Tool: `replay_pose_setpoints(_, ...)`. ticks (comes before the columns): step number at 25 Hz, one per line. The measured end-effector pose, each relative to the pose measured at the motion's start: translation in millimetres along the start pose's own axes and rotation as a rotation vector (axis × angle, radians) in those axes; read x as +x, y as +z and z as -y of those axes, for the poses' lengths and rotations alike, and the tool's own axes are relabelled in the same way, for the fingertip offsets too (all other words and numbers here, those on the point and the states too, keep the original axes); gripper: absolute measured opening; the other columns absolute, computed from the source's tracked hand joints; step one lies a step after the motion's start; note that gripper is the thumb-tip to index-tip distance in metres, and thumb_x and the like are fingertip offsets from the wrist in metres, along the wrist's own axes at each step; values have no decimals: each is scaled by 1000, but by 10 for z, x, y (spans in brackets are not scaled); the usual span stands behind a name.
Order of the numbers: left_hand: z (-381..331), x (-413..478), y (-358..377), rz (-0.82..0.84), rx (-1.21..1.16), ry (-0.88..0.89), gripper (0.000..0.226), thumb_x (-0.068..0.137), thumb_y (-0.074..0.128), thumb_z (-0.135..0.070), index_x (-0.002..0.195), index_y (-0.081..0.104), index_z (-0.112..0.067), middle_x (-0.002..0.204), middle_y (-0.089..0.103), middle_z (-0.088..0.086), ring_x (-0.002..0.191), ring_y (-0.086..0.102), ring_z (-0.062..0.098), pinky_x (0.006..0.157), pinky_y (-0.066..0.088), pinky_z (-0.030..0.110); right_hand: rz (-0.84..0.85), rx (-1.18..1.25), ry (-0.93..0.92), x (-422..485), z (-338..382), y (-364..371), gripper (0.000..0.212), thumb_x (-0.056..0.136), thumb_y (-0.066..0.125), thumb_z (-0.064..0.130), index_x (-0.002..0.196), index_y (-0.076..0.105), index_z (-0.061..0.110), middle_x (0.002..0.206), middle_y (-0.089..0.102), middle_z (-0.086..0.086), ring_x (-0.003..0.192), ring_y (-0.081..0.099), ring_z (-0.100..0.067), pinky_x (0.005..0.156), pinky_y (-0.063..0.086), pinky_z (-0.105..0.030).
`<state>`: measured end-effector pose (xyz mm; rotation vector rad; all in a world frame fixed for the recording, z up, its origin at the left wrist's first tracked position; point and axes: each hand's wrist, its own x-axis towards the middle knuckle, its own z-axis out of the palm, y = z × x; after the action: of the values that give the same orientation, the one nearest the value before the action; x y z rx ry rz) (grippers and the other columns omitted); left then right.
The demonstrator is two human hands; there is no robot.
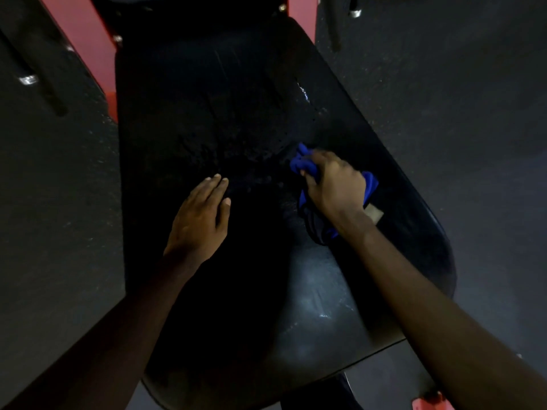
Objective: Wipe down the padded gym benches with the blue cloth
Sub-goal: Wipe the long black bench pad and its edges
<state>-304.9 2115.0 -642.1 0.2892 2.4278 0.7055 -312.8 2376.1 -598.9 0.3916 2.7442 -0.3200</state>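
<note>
mid-wipe on black bench pad [236, 84]: right hand [334, 184] clutching blue cloth [299, 164], left hand [201, 217] flat, relaxed; next prob sweep across droplets

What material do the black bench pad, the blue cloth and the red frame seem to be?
Bench pad: likely vinyl or leatherette; smooth, with glossy highlights and faint scuffs.
Blue cloth: soft fabric, perhaps microfibre; it bunches in folds under the right hand.
Red frame: probably painted metal; flat, rigid, with bolts.

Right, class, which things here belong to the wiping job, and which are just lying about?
Job: blue cloth, gripped by the right hand; black padded bench; left hand, flat over the pad.
Lying about: red frame posts; silver-tipped bars; speckled floor.
</note>
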Motion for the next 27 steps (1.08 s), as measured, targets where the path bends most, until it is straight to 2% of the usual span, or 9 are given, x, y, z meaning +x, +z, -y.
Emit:
replay_pose_setpoints(5,-8,0,32,-29,2,-13,49,106,43,-29,152,42,-13,159,37,5,149,27,18,119,22,31,-15,8,-5,442,55,88,30,93,60,33,123,66,30,126,66,0,109,64,-29,78,48,-37)
replay_pose_setpoints(8,7,-4,51,-48,14,-2,49,105,44,-29,151,43,-13,158,39,5,149,28,18,117,21,28,-12,-29,98,864,148,136,29,93,59,37,119,66,27,117,69,-4,107,65,-33,77,49,-38)
replay_pose_setpoints(10,32,-4,40,-50,26,2,49,106,43,-30,152,42,-13,159,38,4,149,27,16,116,17,24,-3,-34,141,844,248,163,31,93,59,37,123,65,28,119,68,-4,107,66,-33,79,50,-38)
replay_pose_setpoints(13,162,-37,-43,-78,15,-26,49,106,43,-28,152,42,-13,159,37,4,149,28,17,115,15,22,39,-14,-15,392,473,231,36,94,59,36,130,61,33,129,64,1,110,64,-27,80,50,-35)
replay_pose_setpoints(16,381,-81,-84,-141,14,-3,49,105,41,-29,149,46,-9,156,42,8,147,33,20,116,21,25,55,19,-188,176,532,268,34,94,61,35,127,64,32,133,62,8,112,63,-22,79,50,-32)
replay_pose_setpoints(19,477,-83,-32,-153,42,51,53,102,38,-33,149,47,-8,156,43,8,146,35,21,117,26,29,45,36,-89,539,536,278,31,94,61,34,124,66,30,128,65,3,110,64,-27,81,50,-36)
replay_pose_setpoints(23,474,-72,-2,-203,36,61,53,102,39,-32,147,48,-8,154,45,9,145,37,22,118,31,35,34,15,94,743,708,305,36,96,59,32,131,62,29,126,65,-3,112,63,-29,83,49,-37)
replay_pose_setpoints(25,483,-65,1,-200,39,49,53,101,39,-32,147,49,-9,154,45,8,145,37,22,119,26,29,64,14,42,471,869,337,39,95,58,32,135,59,31,130,63,-1,113,62,-27,83,49,-35)
replay_pose_setpoints(27,491,-62,17,-191,44,26,55,100,37,-35,148,48,-11,155,44,7,145,37,21,118,21,25,92,38,-98,110,975,389,40,94,60,32,135,59,31,135,60,3,117,60,-25,86,49,-33)
